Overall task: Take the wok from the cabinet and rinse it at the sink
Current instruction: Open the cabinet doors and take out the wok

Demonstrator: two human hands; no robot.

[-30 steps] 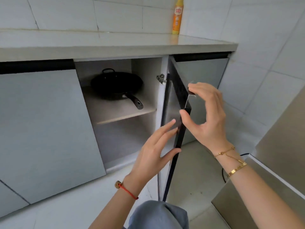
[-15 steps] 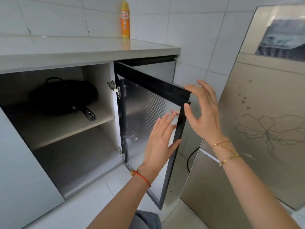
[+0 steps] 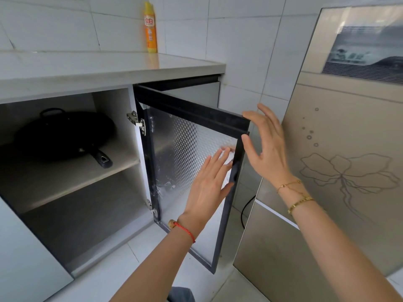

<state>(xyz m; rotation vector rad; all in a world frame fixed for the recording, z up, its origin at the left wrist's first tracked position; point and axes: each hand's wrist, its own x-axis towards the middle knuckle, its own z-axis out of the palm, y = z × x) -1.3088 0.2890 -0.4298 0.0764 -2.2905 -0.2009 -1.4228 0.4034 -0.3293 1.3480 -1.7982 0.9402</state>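
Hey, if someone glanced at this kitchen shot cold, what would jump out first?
Probably the two open hands, left hand and right hand, at the free edge of the swung-open cabinet door mid-frame. Next, the black wok on the upper shelf inside at left, and the yellow bottle on the counter above.

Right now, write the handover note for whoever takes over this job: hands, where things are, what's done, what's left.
Left hand: open, flat against the inner panel of the cabinet door, holding nothing.
Right hand: open, fingers at the door's top outer corner, nothing gripped.
Wok: on the upper shelf inside the cabinet, handle pointing out toward the opening, untouched.
Done: door swung open.
Left: reach in, lift the wok out by its handle, carry it to the sink (not in view) and rinse it.
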